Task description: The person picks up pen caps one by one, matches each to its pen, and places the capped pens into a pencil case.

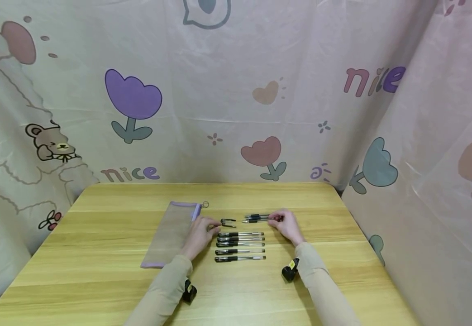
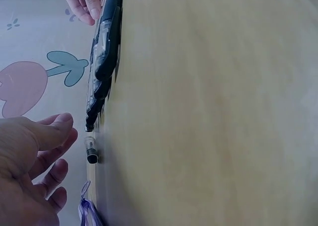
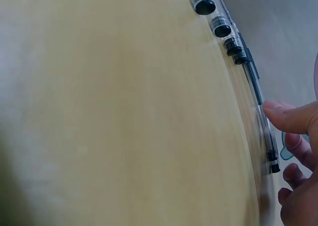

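My left hand [image 1: 200, 234] is over the right edge of a mesh zip pouch [image 1: 164, 235] with lilac trim, its fingertips close to two black pen caps [image 1: 228, 220]. In the left wrist view its fingers are loosely bent with nothing between them. My right hand [image 1: 286, 225] is at the right ends of two uncapped pens [image 1: 255, 221], which lie side by side. In the right wrist view, the thumb [image 3: 278, 114] overlaps a pen and stands apart from the other fingers; whether it touches is unclear. Nearer me, several capped pens [image 1: 240, 258] lie in a row.
A wooden table [image 1: 97, 253] bears everything. A metal ring [image 1: 205, 204] hangs off the pouch's far corner. Printed cloth [image 1: 203, 149] hangs behind the table and along both sides. Each wrist wears a small black camera [image 1: 290, 270].
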The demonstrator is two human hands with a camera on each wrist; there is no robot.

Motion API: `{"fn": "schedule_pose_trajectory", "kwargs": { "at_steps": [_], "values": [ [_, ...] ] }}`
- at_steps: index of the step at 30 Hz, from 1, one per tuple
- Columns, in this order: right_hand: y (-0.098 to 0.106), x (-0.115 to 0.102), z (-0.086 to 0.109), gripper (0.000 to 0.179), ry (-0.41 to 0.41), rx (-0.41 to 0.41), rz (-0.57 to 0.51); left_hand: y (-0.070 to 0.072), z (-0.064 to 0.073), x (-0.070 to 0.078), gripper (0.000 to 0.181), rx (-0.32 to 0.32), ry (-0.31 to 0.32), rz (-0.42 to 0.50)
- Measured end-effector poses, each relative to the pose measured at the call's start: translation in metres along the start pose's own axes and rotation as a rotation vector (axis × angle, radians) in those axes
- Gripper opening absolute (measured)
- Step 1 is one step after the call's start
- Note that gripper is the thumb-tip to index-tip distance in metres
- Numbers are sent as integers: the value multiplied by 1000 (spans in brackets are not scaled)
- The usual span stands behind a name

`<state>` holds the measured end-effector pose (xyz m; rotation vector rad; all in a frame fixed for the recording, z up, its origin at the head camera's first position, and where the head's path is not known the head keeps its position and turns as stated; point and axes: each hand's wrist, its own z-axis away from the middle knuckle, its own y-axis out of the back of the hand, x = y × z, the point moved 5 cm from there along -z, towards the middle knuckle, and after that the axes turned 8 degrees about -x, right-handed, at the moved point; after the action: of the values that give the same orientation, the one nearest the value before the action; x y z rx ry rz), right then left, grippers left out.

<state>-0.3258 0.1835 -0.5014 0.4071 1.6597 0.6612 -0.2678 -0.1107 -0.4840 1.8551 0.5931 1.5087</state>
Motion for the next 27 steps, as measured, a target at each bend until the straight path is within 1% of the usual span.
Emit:
{"fn": "schedule_pose_trajectory", "kwargs": {
  "at_steps": [7,10,15,22,27],
  "values": [
    [0,0,-3,9,7,13,80,0,2,-1,22,1,0,30],
    [0,-1,-3,9,4,15,87,-1,2,-3,22,-5,5,29],
    [0,-1,-3,9,11,24,99,-1,2,-7,23,4,20,28],
    [0,-2,-4,8,20,19,145,1,2,-8,23,31,8,3],
    [0,-3,-3,7,16,6,144,1,2,-10,23,29,16,2]
  ]
}}
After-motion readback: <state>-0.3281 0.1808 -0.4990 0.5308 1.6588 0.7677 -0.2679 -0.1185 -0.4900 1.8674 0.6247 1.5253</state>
